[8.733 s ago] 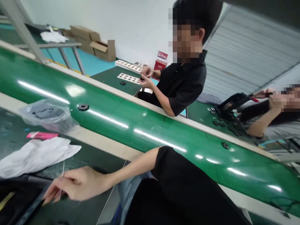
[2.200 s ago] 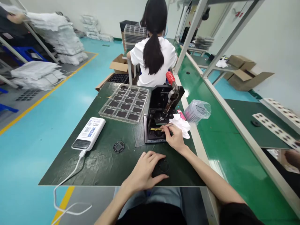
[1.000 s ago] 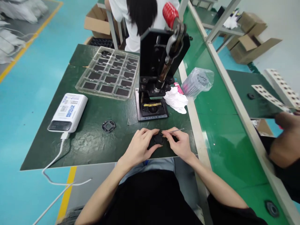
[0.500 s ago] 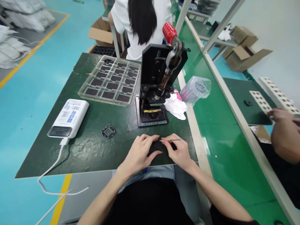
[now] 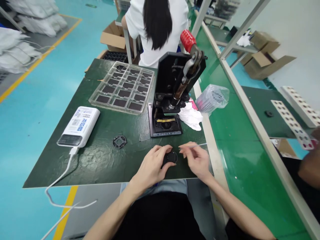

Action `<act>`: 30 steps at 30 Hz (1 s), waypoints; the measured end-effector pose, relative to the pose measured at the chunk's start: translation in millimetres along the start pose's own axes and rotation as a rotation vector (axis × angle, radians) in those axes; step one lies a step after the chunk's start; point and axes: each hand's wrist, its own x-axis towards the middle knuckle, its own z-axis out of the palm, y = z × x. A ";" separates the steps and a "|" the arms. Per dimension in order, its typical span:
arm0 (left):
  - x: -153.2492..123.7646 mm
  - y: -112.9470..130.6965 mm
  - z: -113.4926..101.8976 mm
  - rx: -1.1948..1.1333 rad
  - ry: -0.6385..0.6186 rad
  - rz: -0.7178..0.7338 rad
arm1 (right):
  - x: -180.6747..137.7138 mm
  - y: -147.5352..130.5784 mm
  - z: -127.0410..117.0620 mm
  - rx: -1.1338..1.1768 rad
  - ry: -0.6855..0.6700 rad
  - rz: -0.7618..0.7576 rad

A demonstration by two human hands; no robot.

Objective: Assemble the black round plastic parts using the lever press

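Observation:
Near the table's front edge, my left hand (image 5: 155,161) grips a round black plastic part (image 5: 172,158) between thumb and fingers. Just right of it, apart from the part, my right hand (image 5: 196,158) is closed on a thin pale stick (image 5: 199,145) that points out to the right; its working end is hidden by my fingers. A black ring-shaped part (image 5: 119,141) lies on the table to the left. Behind my hands stands a black hand press (image 5: 172,90) with a red grip (image 5: 188,40), a yellow strip (image 5: 166,120) showing on its base.
A clear compartment tray (image 5: 117,108) sits at the back left, a white power bank (image 5: 79,126) with a cable at the left. Crumpled white tissue (image 5: 191,116) and a bag of thin sticks (image 5: 212,98) lie right of the press. A co-worker (image 5: 160,30) sits ahead; another person's arm shows far right.
My right hand has moved away from the round black part to the right, with the stick still in it. My left hand keeps hold of the part. The view has shifted slightly.

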 end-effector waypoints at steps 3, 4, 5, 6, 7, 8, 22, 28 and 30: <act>0.5 -0.3 -0.2 -0.013 -0.001 0.000 | 6.3 -4.4 -19.5 -0.095 0.102 -0.048; 0.7 -0.6 -0.1 -0.019 0.000 0.002 | 7.7 -4.9 -24.5 -0.157 0.052 -0.117; 0.7 -0.9 0.1 -0.022 0.002 0.001 | 8.6 -5.1 -27.8 -0.215 -0.017 -0.188; 0.7 -1.1 0.3 -0.024 0.003 0.000 | 8.8 -5.1 -29.5 -0.257 -0.084 -0.244; 0.6 -1.2 0.5 -0.024 0.005 0.000 | 8.6 -5.2 -29.5 -0.275 -0.127 -0.271; 0.4 -1.2 0.6 -0.022 0.005 0.001 | 7.9 -5.7 -28.2 -0.268 -0.136 -0.265; -3.2 -2.1 3.1 -0.004 0.044 -0.026 | 3.2 -17.8 -2.8 -0.160 0.032 -0.307; -2.8 -5.0 5.7 -0.002 0.040 -0.015 | 2.6 -15.7 1.4 -0.222 -0.002 -0.415; -2.9 -5.3 6.2 -0.007 0.040 -0.015 | 2.5 -15.6 1.0 -0.242 -0.011 -0.444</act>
